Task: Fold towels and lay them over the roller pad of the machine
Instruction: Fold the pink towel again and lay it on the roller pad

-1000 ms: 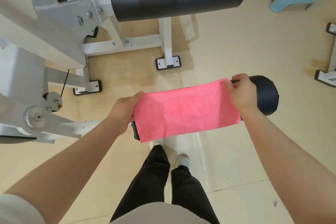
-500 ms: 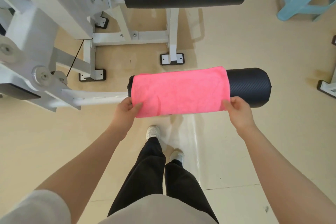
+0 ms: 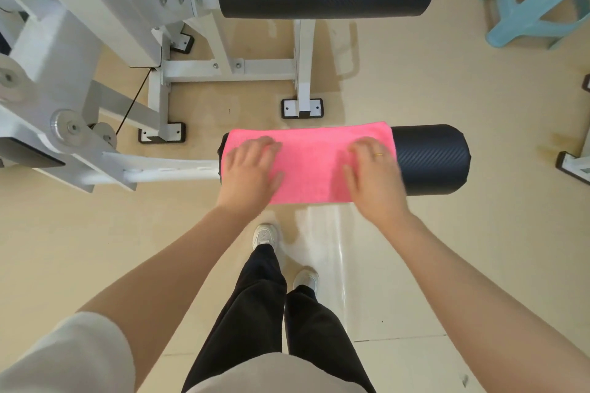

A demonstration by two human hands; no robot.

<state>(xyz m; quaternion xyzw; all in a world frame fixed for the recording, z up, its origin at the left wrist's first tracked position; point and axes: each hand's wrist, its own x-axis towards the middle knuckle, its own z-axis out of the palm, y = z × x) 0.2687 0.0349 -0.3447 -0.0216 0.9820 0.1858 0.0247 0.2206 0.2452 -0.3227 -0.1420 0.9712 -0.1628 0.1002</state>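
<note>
Left hand (image 3: 247, 171): flat, fingers spread, pressing on the towel's left end.
Right hand (image 3: 373, 174): flat, pressing the towel's right end; ring on one finger.
Towel (image 3: 311, 166): pink, folded, draped over the roller pad (image 3: 431, 159), whose right end shows bare.
Machine (image 3: 95, 51): white frame, left of the pad.
</note>
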